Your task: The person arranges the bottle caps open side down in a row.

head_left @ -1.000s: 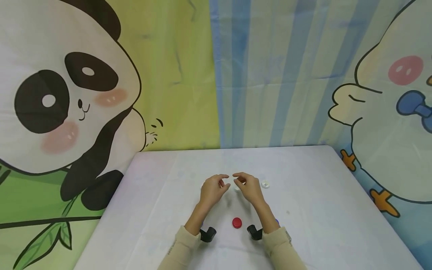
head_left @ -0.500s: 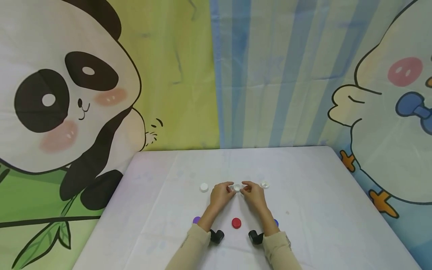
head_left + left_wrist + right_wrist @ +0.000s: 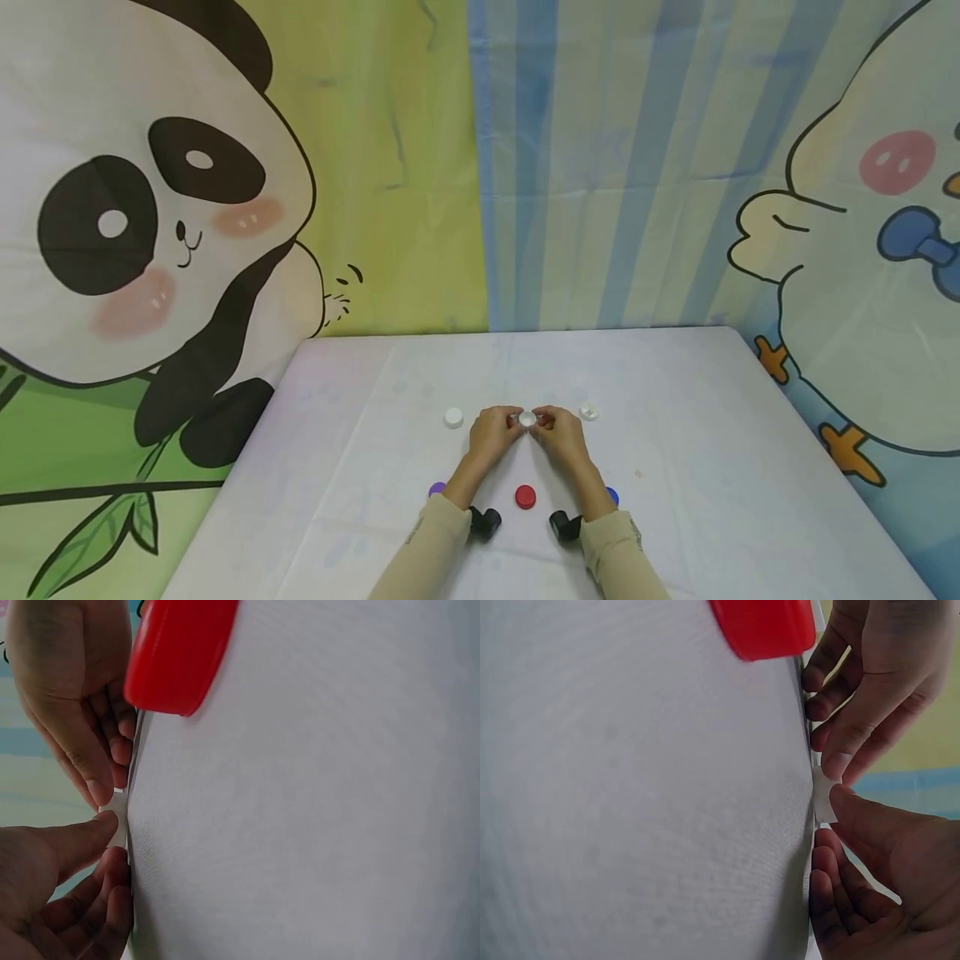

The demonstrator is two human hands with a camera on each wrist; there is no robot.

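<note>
Between both hands is a small white bottle cap (image 3: pixel 528 419), at the middle of the table (image 3: pixel 360 500). My left hand (image 3: pixel 495 432) pinches its left edge with thumb and fingertips, and my right hand (image 3: pixel 559 433) does the same at the right edge. In the left wrist view the white cap (image 3: pixel 118 817) shows edge-on between the two thumbs. The right wrist view shows the cap (image 3: pixel 824 796) close to the tabletop, partly hidden by the thumbs. A red bottle cap (image 3: pixel 525 497) lies on the table between the forearms.
A white cap (image 3: pixel 453 417) lies left of the hands, and another white cap (image 3: pixel 588 412) lies to the right. A purple cap (image 3: pixel 437 488) and a blue cap (image 3: pixel 612 496) are partly covered by the forearms. Patterned curtains (image 3: pixel 555 167) hang behind the table.
Both hands have come down and towards me onto the middle white cap, and their fingers now pinch its sides. The cap's face looks more evenly white than half a second ago.
</note>
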